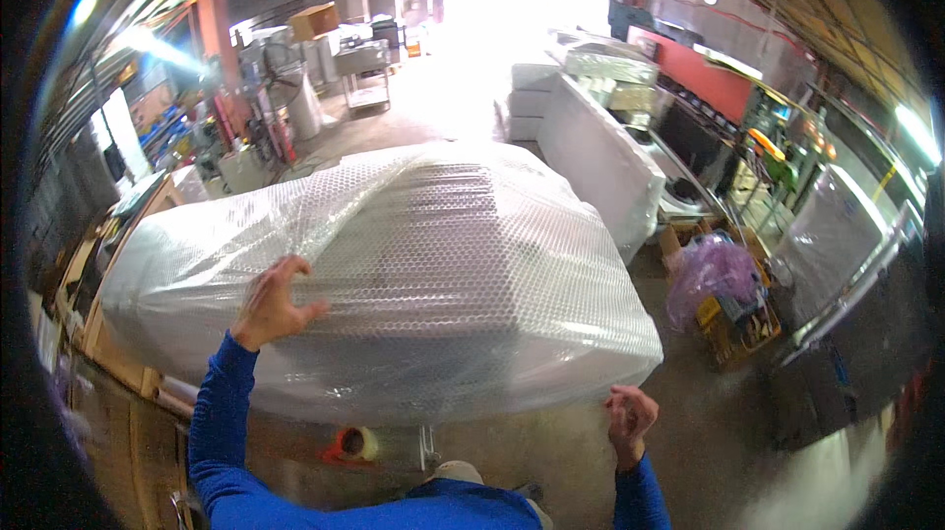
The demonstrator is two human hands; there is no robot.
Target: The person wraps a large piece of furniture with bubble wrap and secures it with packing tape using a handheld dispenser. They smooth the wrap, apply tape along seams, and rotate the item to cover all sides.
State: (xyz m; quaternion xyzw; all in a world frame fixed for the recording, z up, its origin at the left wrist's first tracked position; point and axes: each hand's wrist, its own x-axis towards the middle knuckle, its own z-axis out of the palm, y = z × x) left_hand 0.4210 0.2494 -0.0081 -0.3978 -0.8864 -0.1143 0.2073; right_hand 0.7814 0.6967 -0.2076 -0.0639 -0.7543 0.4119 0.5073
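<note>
A large, bulky item covered in clear bubble wrap (413, 264) fills the middle in front of me. The wrap is creased and hangs down over the near side. My left hand (276, 304) is over its left part, thumb and fingers apart, with nothing in them. Whether the fingertips touch the film cannot be made out. Beside the near right corner of the wrap is my right hand (632, 422), its fingers curled close to the film's lower edge. What they hold, if anything, is hidden. Both arms wear blue sleeves.
Below the near edge sits a roll with an orange-red side (354, 444). Right of the wrapped item stand a long white panel (605, 151) and a crate (743, 328) with purple plastic (717, 279). A metal cart (364, 72) and clutter line the left; a bright doorway (517, 18) lies beyond.
</note>
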